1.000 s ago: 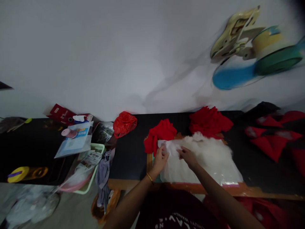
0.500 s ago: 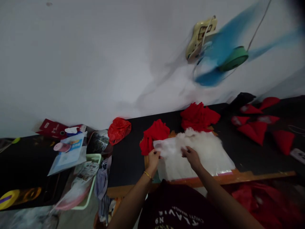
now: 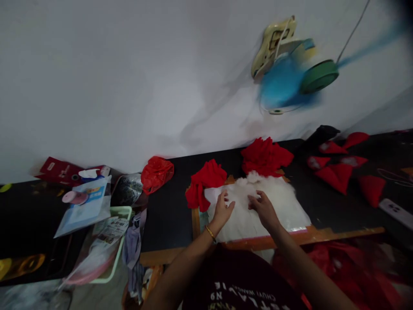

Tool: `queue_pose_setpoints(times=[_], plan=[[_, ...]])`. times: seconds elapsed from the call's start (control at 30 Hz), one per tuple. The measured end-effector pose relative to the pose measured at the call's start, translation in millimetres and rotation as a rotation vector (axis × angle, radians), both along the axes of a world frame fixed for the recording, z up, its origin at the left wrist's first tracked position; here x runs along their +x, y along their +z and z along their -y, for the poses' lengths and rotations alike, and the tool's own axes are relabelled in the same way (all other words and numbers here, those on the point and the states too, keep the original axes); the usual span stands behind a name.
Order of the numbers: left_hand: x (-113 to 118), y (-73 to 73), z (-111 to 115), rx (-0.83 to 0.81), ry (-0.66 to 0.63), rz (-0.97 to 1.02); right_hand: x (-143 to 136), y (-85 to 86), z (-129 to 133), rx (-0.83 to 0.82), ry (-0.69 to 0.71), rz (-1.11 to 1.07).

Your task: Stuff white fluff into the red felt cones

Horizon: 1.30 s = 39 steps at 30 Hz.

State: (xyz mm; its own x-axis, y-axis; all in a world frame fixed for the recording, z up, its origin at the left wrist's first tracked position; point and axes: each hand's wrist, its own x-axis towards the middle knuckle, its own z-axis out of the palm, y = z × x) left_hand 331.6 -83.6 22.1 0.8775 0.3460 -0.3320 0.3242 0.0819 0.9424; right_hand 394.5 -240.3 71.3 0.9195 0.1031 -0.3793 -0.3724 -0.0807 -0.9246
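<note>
A sheet of white fluffy faux fur [image 3: 280,202] lies on a white backing at the front of the black table. My left hand [image 3: 222,211] is over the fur's left part, with thumb and fingers apart and nothing visible between them. To its right, my right hand [image 3: 264,209] rests at the fur's middle, fingers bent and spread, touching the pile. Behind the fur sits a bunched red cloth [image 3: 266,157], and a smaller red cloth [image 3: 206,181] lies at its left edge.
Several red cone-shaped pieces [image 3: 335,176] lie right, near a power strip [image 3: 398,211]. A red plastic bag [image 3: 158,174] sits left of the cloths. A blurred blue-bladed fan [image 3: 284,82] hangs above. At left, a green-rimmed basket [image 3: 121,241] stands below a plastic packet [image 3: 88,202].
My left hand has moved right onto the fur, and its fingers have parted from a pinch. My right hand's fingers have spread. The whole view has shifted slightly.
</note>
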Motion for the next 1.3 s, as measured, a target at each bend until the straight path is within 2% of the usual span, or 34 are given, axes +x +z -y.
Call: queue_pose_setpoints(times=[0.07, 0.13, 0.23, 0.33, 0.43, 0.5, 0.57, 0.63, 0.73, 0.77, 0.8, 0.93, 1.03, 1.17, 1.3], plan=[[-8, 9.0, 3, -0.143, -0.151, 0.026, -6, -2.6, -3, 0.014, 0.067, -0.021], [-14, 12.0, 5, -0.225, -0.188, 0.007, -14, -8.8, -8, -0.023, 0.179, -0.026], [-19, 6.5, 5, -0.112, -0.059, -0.061, -29, -22.2, -16, -0.229, 0.341, 0.108], [-24, -3.1, 1, -0.019, -0.015, -0.108, -45, -35.0, -20, -0.393, 0.432, 0.349], [-33, -9.2, -2, 0.021, -0.057, -0.105, -56, -43.6, -17, -0.432, 0.581, 0.418], [-41, -10.8, -4, 0.004, -0.14, -0.104, -58, -47.4, -13, -0.447, 0.673, 0.364], [-48, -11.7, -9, 0.038, -0.249, -0.073, -57, -50.6, -7, -0.426, 0.701, 0.262], [-51, -13.3, -20, 0.263, -0.32, -0.004, -53, -53.1, -1, -0.388, 0.664, 0.159], [-48, -18.3, -50, 0.791, -0.344, 0.001, -51, -54.9, 6, -0.375, 0.591, 0.091], [-45, -20.6, -61, 0.88, -0.36, -0.049, -52, -55.1, 8, -0.373, 0.581, 0.086], [-43, -23.1, -73, 0.899, -0.368, -0.092, -53, -55.2, 10, -0.369, 0.573, 0.086], [-34, -31.9, -112, 0.811, -0.357, -0.141, -61, -55.7, 14, -0.346, 0.544, 0.075], [-33, -34.0, -126, 0.691, -0.334, -0.151, -64, -52.7, 16, -0.328, 0.514, 0.021], [-35, -27.2, -122, 0.5, -0.241, -0.152, -65, -31.3, 10, -0.184, 0.427, -0.037], [-39, -12.5, -97, 0.351, -0.164, -0.103, -65, -2.6, -20, 0.097, 0.396, 0.025]])
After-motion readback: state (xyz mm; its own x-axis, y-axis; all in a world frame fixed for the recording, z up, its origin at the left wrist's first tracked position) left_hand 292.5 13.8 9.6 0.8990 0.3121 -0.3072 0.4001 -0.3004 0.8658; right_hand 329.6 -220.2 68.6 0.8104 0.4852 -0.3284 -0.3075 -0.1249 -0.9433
